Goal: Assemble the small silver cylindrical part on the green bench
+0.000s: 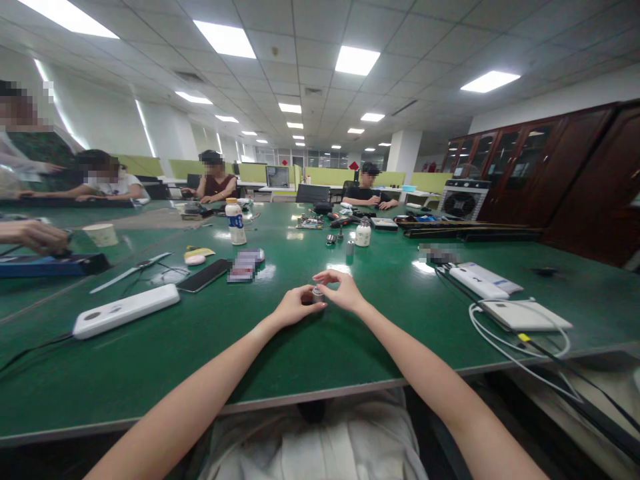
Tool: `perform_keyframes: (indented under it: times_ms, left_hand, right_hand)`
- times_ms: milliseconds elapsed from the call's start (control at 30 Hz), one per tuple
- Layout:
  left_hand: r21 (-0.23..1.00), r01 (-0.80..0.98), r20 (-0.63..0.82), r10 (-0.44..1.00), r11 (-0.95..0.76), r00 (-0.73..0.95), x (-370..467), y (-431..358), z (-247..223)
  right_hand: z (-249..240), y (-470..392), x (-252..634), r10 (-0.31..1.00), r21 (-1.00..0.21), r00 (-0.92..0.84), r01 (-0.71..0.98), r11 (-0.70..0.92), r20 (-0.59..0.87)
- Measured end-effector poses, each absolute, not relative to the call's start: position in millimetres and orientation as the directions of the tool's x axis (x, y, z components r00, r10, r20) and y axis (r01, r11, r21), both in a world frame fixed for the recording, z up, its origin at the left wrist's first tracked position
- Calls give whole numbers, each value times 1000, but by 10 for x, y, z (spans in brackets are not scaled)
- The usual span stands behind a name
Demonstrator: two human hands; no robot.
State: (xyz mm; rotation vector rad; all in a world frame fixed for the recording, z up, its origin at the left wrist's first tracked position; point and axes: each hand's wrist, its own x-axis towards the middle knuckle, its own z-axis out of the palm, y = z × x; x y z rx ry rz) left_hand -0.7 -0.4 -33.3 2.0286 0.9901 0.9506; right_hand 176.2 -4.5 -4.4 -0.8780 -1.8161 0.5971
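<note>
Near the middle of the green table point(280, 360), a small metallic cylinder point(318, 294) stands between my two hands. My left hand point(297, 306) has its fingers and thumb wrapped round the cylinder from the left. From the right, my right hand point(342, 291) curves over it, with fingertips at its top edge. A second grey cylinder point(350, 248) stands farther back, in front of a white bottle point(363, 233). Small dark metal parts point(331, 239) lie to the left of that bottle.
At left are a white power strip point(127, 311), a black phone point(204, 275), a drink bottle point(235, 222) and a paper cup point(101, 234). White devices point(527, 315) with looped cables lie at right. Other people sit around the table; a person's hand point(37, 238) reaches in at far left.
</note>
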Motion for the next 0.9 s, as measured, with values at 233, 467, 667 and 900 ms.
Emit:
perform_keyframes:
  times_ms: [233,467,667,900]
  left_hand:
    - [806,343,310,838,-482,449,-10,-16,-320]
    - [840,306,296,851,-449,434,9,-13,-330]
    - [841,318,286,860,-437,423,-3,-8,-337]
    - [837,303,305,848,-455,433,-2,7,-355]
  right_hand:
    - [-36,-68,1757,811,-727,-247,360,585,530]
    - [-58,-10,1795,811,-734,-156,355,579,564]
    - [-61,-16,1763,810,-768,-230,258,586,540]
    - [-42,-1,1797,810,-754,-152,300,584,567]
